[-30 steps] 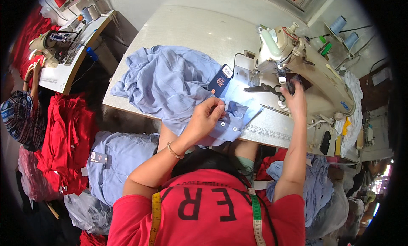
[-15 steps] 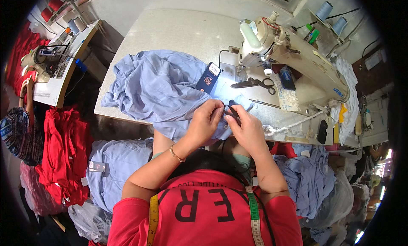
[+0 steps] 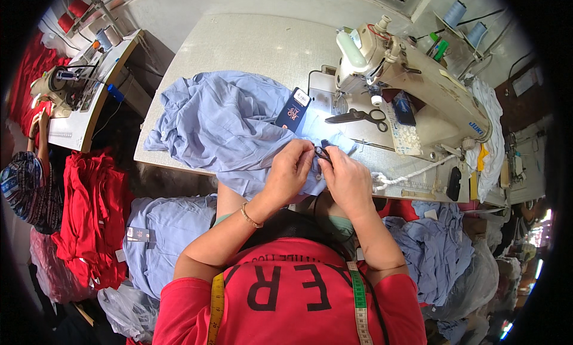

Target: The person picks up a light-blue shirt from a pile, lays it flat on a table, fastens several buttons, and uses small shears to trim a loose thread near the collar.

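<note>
A light blue shirt (image 3: 221, 118) lies bunched on the sewing table, and its near part hangs over the front edge toward my lap. My left hand (image 3: 290, 169) pinches the shirt close to that edge. Facing it, my right hand (image 3: 347, 181) is closed around small dark thread snips (image 3: 322, 154), whose tips meet the cloth by my left fingertips. What lies exactly between the fingertips is too small to make out. A dark blue hang tag (image 3: 292, 109) rests on the shirt. Just beyond my hands, black scissors (image 3: 358, 117) lie on the machine bed.
A sewing machine (image 3: 412, 70) stands at the right of the table (image 3: 250, 41), with a dark phone-like object (image 3: 404, 111) beside it. Stacked blue shirts (image 3: 158, 249) and red garments (image 3: 92, 220) flank my left side. Another person's hands (image 3: 40, 121) work at a machine far left.
My right fingers have shifted slightly, and less of the snips shows. My left hand keeps its pinch on the shirt. The whole view has moved only a little.
</note>
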{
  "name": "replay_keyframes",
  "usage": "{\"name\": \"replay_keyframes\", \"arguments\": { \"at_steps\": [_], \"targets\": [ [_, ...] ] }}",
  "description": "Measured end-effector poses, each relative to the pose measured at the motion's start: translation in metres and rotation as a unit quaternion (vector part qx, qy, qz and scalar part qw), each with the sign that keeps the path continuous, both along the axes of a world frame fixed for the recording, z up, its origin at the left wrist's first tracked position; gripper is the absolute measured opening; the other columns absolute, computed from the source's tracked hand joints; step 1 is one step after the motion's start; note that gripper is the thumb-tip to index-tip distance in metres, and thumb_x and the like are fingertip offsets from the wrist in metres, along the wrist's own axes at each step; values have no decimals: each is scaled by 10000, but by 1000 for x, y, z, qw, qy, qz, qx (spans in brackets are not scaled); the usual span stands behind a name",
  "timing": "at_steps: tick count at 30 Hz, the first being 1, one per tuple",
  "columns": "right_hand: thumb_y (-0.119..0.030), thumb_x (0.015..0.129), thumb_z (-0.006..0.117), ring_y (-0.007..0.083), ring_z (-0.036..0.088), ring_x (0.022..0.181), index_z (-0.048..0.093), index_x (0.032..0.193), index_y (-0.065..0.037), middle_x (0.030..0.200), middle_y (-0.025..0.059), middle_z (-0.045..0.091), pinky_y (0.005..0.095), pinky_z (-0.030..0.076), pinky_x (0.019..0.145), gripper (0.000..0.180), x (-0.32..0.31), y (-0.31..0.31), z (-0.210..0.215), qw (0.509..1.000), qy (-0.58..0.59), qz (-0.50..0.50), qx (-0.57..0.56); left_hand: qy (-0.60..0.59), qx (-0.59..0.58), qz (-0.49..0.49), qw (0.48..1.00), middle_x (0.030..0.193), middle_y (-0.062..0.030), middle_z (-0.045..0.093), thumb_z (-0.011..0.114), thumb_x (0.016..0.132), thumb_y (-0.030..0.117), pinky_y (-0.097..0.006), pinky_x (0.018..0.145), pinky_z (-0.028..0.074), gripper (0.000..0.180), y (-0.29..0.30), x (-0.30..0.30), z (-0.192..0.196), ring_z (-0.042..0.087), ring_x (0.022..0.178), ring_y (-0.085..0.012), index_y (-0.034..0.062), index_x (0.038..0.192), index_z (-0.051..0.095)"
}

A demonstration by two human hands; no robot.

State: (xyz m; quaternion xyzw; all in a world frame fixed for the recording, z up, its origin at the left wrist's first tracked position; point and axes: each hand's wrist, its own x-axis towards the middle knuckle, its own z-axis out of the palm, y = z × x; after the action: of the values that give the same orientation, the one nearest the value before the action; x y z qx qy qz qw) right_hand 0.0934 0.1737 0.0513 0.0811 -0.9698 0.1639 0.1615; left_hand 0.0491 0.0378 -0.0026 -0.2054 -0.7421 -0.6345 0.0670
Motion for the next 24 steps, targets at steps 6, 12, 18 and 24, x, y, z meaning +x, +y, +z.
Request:
{"name": "replay_keyframes", "arguments": {
  "at_steps": [6, 12, 18, 24],
  "targets": [
    [-197, 865, 566, 286, 594, 680, 510, 910, -77, 733, 92, 566, 402, 467, 620, 140, -1, 1, -7, 998, 34, 12, 48, 24, -10, 2, 1000, 751, -92, 572, 586, 862, 37, -266, 600, 439, 60, 0, 0, 2, 525, 642, -146, -8, 900, 575],
    [-198, 872, 558, 281, 593, 665, 518, 911, -79, 743, 88, 582, 392, 471, 605, 132, -1, 4, -15, 998, 45, 13, 52, 54, -24, 5, 998, 755, -104, 573, 583, 853, 29, -277, 594, 441, 53, 1, 0, 1, 537, 639, -162, -12, 886, 575],
    [-119, 819, 617, 261, 620, 689, 580, 979, -75, 755, 80, 597, 362, 480, 565, 171, 1, 15, -7, 980, -37, -4, -194, -11, 0, -68, 998, 836, -122, 603, 580, 842, 25, -288, 635, 464, 78, -8, -2, 7, 582, 697, -212, -18, 907, 575],
    [-10, 725, 656, 260, 632, 754, 621, 958, -80, 931, 66, 582, 343, 503, 622, 245, -11, 15, 6, 962, -68, 95, -245, 74, -65, -127, 987, 893, -142, 618, 580, 823, 12, -306, 659, 475, 116, -18, -4, 23, 595, 735, -268, -14, 936, 569]
  ]
}}
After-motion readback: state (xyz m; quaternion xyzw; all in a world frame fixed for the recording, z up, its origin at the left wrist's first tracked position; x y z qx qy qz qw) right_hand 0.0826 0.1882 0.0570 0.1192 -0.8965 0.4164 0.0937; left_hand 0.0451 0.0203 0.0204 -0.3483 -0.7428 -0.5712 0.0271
